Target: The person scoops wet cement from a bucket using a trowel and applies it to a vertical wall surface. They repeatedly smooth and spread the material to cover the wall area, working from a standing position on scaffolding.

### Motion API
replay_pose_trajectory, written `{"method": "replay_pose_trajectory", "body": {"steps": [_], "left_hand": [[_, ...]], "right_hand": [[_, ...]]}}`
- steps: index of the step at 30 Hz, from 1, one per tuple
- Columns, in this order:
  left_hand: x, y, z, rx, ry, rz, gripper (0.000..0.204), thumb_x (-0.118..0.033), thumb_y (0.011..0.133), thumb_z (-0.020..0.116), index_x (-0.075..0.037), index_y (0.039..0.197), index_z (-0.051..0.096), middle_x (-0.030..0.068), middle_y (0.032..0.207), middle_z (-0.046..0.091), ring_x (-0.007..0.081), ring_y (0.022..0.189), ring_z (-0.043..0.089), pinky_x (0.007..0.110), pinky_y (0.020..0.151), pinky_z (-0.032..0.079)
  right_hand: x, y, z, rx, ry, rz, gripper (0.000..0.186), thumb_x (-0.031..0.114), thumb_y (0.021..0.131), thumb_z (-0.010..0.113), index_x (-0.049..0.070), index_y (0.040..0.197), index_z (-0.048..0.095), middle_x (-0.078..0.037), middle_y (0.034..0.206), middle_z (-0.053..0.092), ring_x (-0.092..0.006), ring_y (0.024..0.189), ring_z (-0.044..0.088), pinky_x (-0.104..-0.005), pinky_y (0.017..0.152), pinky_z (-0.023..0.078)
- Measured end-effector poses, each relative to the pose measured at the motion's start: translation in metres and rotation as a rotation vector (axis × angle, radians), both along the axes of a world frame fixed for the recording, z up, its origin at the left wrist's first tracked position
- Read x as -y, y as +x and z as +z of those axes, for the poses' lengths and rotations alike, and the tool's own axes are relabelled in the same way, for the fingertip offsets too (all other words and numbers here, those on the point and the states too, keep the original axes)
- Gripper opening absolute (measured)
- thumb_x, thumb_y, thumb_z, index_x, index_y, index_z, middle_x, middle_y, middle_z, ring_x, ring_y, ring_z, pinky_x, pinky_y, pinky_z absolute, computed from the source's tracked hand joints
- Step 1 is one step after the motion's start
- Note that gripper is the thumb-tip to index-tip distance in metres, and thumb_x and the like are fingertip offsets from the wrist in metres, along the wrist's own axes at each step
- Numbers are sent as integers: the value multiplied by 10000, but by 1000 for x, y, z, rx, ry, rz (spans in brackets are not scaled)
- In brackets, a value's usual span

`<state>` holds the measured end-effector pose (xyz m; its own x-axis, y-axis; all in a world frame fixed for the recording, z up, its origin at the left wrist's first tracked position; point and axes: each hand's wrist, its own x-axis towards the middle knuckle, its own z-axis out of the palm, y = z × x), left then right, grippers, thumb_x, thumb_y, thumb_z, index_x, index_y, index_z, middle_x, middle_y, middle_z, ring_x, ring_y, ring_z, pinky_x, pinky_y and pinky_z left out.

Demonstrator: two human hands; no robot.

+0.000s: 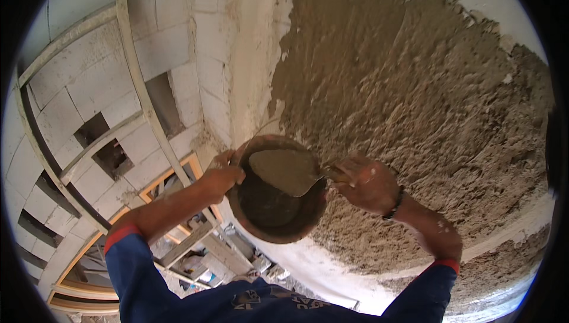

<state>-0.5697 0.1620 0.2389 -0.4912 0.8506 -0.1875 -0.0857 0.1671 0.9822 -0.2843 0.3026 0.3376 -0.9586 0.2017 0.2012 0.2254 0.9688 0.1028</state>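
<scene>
My left hand (221, 176) is closed on the left rim of a round, reddish-brown bucket (278, 235), which tilts so that its inside shows. Wet grey mortar (269, 207) lies in the bottom. In my right hand (368, 184), the fingers wrap round the handle of a trowel (287, 170). Its pointed blade reaches over the bucket's mouth and is coated with mortar. Behind and to the right, a wall carries a broad coat of brown-grey mortar (409, 97), smoother at the upper left and rough elsewhere. My right hand is in front of that coat.
To the left stands a pale block wall (89, 74) with several openings. A metal frame with long bars (137, 68) runs in front of it. Wooden frames (83, 290) lean at the lower left. Below me are planks (216, 252) and scattered items on the floor.
</scene>
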Motion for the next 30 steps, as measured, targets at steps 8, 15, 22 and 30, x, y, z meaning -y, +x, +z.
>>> {"method": "replay_pose_trajectory", "body": {"steps": [8, 15, 22, 30], "left_hand": [[31, -15, -26, -77, 9, 90, 382, 24, 666, 592, 40, 1047, 584, 75, 806, 575, 171, 714, 532, 308, 602, 437], [46, -3, -17, 21, -13, 62, 401, 33, 659, 586, 41, 1060, 576, 86, 852, 600, 167, 752, 545, 300, 653, 462], [42, -12, -47, -69, -24, 33, 426, 20, 659, 604, 47, 1083, 574, 100, 865, 609, 184, 731, 555, 311, 617, 462], [31, -6, -45, -147, -68, 14, 471, 6, 657, 598, 38, 1125, 562, 95, 871, 608, 182, 761, 569, 313, 651, 474]], "right_hand": [[20, -11, 201, -107, 16, 54, 542, 550, 916, 506, 36, 1026, 637, -54, 687, 625, -125, 591, 632, -268, 508, 534], [-78, -46, 278, -524, 169, -339, 634, 576, 847, 609, 32, 1173, 603, -94, 823, 638, -158, 638, 598, -319, 594, 540], [-59, 1, 327, -735, 203, -314, 493, 412, 926, 569, 60, 1270, 541, -41, 781, 579, -131, 642, 537, -308, 605, 518], [-16, 4, 165, 131, -74, -351, 411, 376, 913, 575, 86, 1203, 581, -132, 980, 635, -166, 716, 624, -326, 658, 558]]}}
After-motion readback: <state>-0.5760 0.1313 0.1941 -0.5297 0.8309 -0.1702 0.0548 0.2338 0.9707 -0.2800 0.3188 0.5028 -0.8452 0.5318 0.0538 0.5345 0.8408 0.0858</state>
